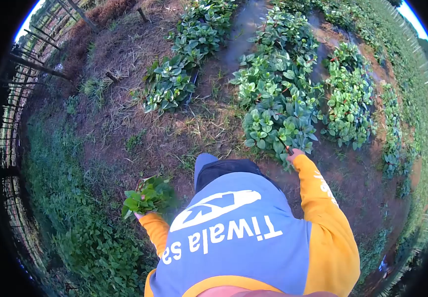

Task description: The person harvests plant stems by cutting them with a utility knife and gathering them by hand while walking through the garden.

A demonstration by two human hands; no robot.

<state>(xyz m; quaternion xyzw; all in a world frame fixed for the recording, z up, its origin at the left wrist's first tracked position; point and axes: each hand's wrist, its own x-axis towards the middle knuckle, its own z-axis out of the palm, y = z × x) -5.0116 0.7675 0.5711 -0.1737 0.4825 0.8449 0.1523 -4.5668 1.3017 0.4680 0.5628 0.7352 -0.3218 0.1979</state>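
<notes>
Out to the left, my left hand is closed around a bunch of leafy greens, broad green leaves fanning out over the fingers. My right hand reaches forward at the near end of a bushy row of leafy plants. Its fingers wrap around a small cutting tool with a dark, narrow front part and a reddish patch. The tool's tip points into the leaves; its exact kind I cannot tell. Both arms are in yellow sleeves.
Another leafy row grows ahead to the left, and one more to the right. Bare soil with dry straw lies between. Low green growth covers the left side. A wooden fence runs along the far left.
</notes>
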